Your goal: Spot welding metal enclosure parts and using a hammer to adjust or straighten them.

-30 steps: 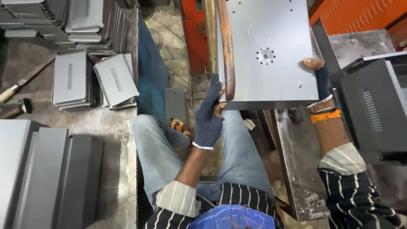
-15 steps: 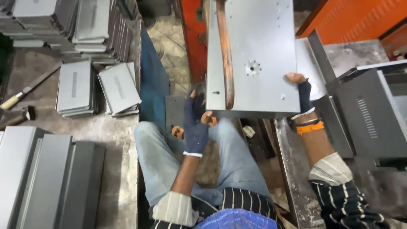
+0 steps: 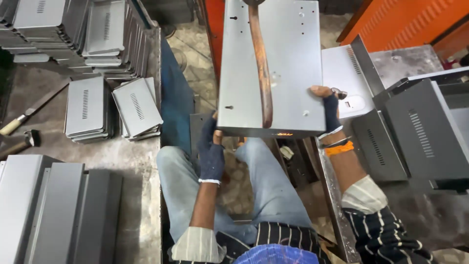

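I hold a grey sheet-metal panel (image 3: 288,63) with small punched holes in front of me, over my lap. My left hand (image 3: 211,146), in a dark blue glove, grips its near left corner from below. My right hand (image 3: 328,108), in a dark fingerless glove with an orange band at the wrist, holds the near right edge. A curved copper-coloured welder arm (image 3: 260,63) lies across the panel from the top. An orange glow (image 3: 283,134) shows at the panel's near edge under the arm's tip.
Stacks of grey vented metal covers (image 3: 88,110) lie on the bench at left, with long grey panels (image 3: 53,210) nearer me. A hammer (image 3: 19,144) and a file (image 3: 29,110) rest at far left. Dark metal housings (image 3: 420,132) stand at right.
The panel has slid toward me under the welder arm, so the arm's tip now sits at the near edge, where a glow appears. Both hands kept their grip.
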